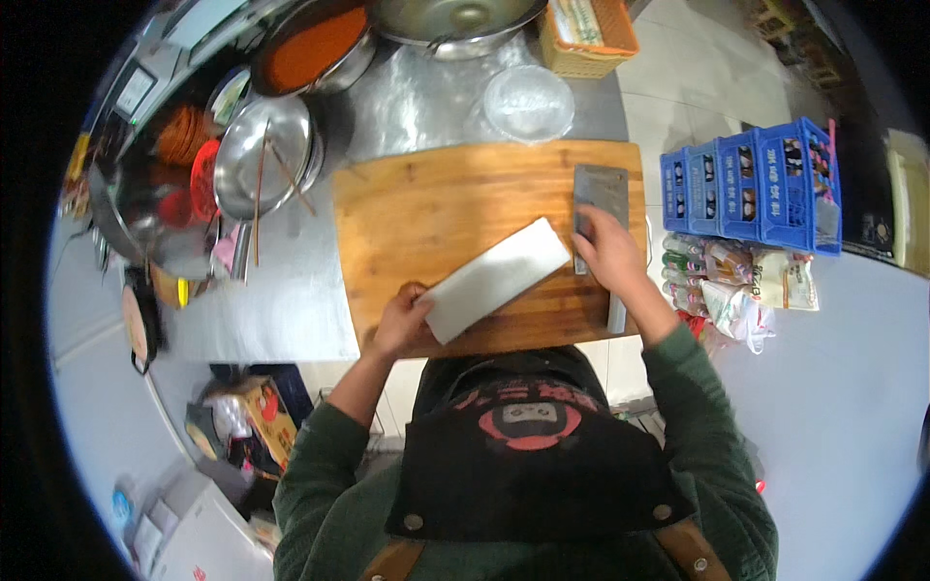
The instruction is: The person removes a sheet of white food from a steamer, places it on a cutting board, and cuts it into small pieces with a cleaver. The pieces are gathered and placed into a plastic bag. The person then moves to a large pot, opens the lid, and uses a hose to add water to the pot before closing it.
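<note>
My left hand [401, 317] grips the lower left end of a white rectangular slab [498, 279], its material unclear. The slab slants up to the right over a wooden cutting board [421, 196]. Along the board's right side lies a cleaver [601, 185] with a broad grey metal blade. My right hand [609, 243] is over the lower part of that blade, thumb and fingers at its left side. The hand and wrist hide the middle of the cleaver; a grey metal handle [617, 316] shows below them. Whether the fingers grip it is unclear.
The board lies on a steel counter [290, 319]. Beyond it stand a clear plastic lid or bowl [529, 103], an orange basket [592, 62] and large pans [465, 47]. Chopsticks [259, 203] rest across a steel bowl [254, 167] at left. Blue crates [781, 189] and bottles [683, 261] stand right.
</note>
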Action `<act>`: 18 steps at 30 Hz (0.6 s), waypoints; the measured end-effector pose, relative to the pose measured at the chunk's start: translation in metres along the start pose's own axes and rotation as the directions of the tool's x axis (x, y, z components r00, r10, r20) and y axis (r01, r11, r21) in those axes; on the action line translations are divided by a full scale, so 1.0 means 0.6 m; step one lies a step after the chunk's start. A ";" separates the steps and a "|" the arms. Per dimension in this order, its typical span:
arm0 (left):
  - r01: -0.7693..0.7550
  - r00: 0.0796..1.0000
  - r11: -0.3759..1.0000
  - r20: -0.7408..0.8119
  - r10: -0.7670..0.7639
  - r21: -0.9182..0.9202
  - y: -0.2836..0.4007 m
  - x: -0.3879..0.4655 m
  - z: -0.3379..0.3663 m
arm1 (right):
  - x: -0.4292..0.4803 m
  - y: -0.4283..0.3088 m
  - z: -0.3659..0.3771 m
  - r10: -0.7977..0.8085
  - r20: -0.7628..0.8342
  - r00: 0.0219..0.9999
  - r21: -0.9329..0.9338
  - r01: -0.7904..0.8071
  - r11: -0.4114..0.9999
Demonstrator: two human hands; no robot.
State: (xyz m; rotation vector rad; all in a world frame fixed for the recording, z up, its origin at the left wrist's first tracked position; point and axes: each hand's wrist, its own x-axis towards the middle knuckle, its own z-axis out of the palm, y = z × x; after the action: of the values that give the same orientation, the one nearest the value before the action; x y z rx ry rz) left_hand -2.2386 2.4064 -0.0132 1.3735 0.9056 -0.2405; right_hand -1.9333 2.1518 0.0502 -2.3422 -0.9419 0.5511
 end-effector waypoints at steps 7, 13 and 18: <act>0.034 0.996 0.994 0.077 -0.043 0.107 0.019 -0.020 0.002 | -0.115 0.047 0.030 0.382 -0.263 0.886 -0.130 -0.425 0.896; 0.099 0.989 0.991 0.105 -0.108 0.087 0.029 -0.013 -0.002 | -0.107 0.017 -0.005 0.552 0.198 0.810 0.669 -0.523 0.528; 0.146 0.980 0.988 0.140 -0.138 -0.050 0.004 -0.007 -0.003 | -0.180 -0.120 0.050 0.549 0.188 0.814 0.596 -0.539 0.595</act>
State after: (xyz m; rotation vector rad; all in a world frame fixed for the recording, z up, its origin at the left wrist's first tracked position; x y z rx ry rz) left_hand -2.2405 2.4071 -0.0084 1.2226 0.8904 -0.4084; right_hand -2.0581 2.1272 0.0897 -1.9454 0.0552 0.9205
